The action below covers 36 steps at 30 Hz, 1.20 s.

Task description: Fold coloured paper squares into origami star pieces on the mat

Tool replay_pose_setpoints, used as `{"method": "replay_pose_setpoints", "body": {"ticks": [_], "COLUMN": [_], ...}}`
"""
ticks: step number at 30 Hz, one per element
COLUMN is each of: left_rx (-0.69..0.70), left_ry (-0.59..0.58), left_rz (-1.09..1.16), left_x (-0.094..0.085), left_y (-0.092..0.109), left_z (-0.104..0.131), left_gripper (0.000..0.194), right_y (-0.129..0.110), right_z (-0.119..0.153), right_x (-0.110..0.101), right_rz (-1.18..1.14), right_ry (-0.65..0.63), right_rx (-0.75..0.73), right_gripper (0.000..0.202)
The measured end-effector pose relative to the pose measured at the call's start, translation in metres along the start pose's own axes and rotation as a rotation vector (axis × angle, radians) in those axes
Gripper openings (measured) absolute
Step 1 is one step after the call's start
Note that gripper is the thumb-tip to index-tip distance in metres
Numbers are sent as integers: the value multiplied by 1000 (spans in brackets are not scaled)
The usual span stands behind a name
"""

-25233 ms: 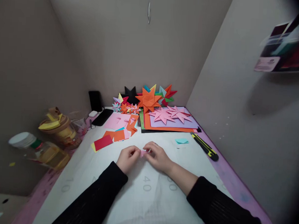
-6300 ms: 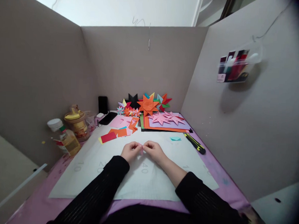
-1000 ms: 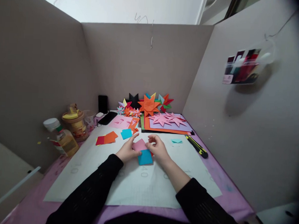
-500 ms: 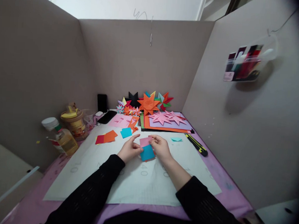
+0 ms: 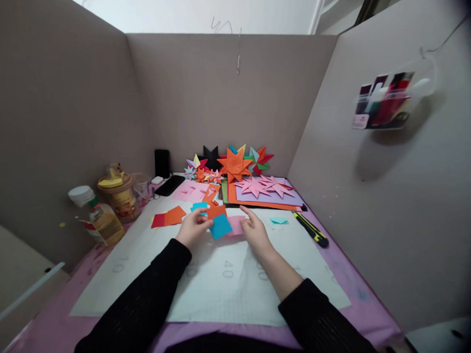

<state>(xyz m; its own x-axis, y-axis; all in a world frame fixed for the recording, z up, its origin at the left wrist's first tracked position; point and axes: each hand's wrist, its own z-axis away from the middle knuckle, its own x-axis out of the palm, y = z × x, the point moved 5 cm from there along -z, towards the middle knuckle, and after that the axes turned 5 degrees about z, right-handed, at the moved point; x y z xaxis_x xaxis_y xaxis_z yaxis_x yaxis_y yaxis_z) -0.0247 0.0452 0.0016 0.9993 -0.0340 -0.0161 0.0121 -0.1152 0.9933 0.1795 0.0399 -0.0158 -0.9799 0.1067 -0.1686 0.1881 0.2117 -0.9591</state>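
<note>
Blue square (image 5: pixel 221 227) and pink square (image 5: pixel 236 225) sat one above the other half a second ago; now the blue has swung to the left and the pink shows off to its right. From where I stand, the left hand (image 5: pixel 193 229) has thumb and fingers closed in a pinch on the blue and the orange square (image 5: pixel 217 212) just beyond it. The right hand (image 5: pixel 256 233) has its forefinger stretched out towards the far edge, while the thumb and curled fingers seem to nip the pink by its right side. All three are over the middle of the white mat (image 5: pixel 229 302), and I can't tell whether blue and pink touch where they overlap. Sorting looks like the step in hand, and it should go best with a light grip at the very edges, sliding the sheets apart flat so no corner bends. I'd also square up blue and orange before letting go, and lay them clear of the loose red square (image 5: pixel 158 221) towards the mat's left edge. The cutter (image 5: pixel 311 230), along the right edge, is well apart from both hands.
</note>
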Motion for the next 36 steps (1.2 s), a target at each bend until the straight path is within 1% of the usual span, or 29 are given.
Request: {"method": "replay_pose_setpoints", "body": {"ticks": [2,3,5,6,8,9,10,11,12,13,14,16,17,18,19,20,21,23,26,28,30,32,34,36], "left_rx": [19,24,26,14,10,51,120,191,245,249,210,168,124,87,55,31,3,-55,-134,-180,-248,-315,-350,-347], "left_ry": [174,260,383,420,464,532,588,606,580,464,297,70,-102,-210,-277,-304,-312,-262,-90,-19,-29,-88,-156,-207], "left_rz": [-13,-58,-268,-413,-681,-778,-841,-850,-810,-699,-554,-467,-376,-297,-236,-200,-164,-96,37,151,256,330,362,381], "left_x": [-33,-52,-86,-100,-117,-121,-120,-114,-103,-88,-69,-30,-10,6,18,26,30,29,17,13,15,21,26,30], "left_y": [6,8,12,13,16,21,26,29,31,28,22,13,6,0,-5,-9,-13,-19,-21,-20,-20,-19,-17,-15], "left_z": [-8,-11,-15,-16,-16,-15,-12,-10,-8,-9,-9,-5,-1,3,7,11,12,13,10,9,10,13,17,19], "left_gripper": [44,42,39,38,43,49,53,55,52,46,41,33,36,40,40,36,31,24,22,22,24,26,27,28], "right_y": [3,5,9,11,15,16,17,18,17,15,12,4,-1,-5,-9,-11,-12,-12,-10,-13,-17,-21,-24,-23], "right_z": [-3,-4,-6,-7,-8,-8,-8,-8,-7,-6,-4,2,5,8,11,13,14,13,10,10,11,12,13,13], "right_x": [-5,-6,-7,-6,-3,-1,0,2,3,5,8,15,19,23,26,27,28,25,17,14,16,20,23,24], "right_rz": [1,-13,-26,-18,22,44,60,67,64,56,46,35,37,43,51,60,66,62,57,86,120,128,118,95], "right_ry": [32,33,38,37,38,37,36,32,20,-1,-32,-118,-163,-204,-228,-238,-233,-178,-83,-69,-110,-175,-211,-215], "right_rx": [18,31,43,44,34,27,21,17,12,7,0,-23,-36,-50,-62,-74,-81,-85,-106,-164,-244,-308,-338,-326], "right_gripper": [41,38,35,34,33,33,32,32,32,32,32,32,33,33,33,32,31,28,25,25,29,33,33,29]}}
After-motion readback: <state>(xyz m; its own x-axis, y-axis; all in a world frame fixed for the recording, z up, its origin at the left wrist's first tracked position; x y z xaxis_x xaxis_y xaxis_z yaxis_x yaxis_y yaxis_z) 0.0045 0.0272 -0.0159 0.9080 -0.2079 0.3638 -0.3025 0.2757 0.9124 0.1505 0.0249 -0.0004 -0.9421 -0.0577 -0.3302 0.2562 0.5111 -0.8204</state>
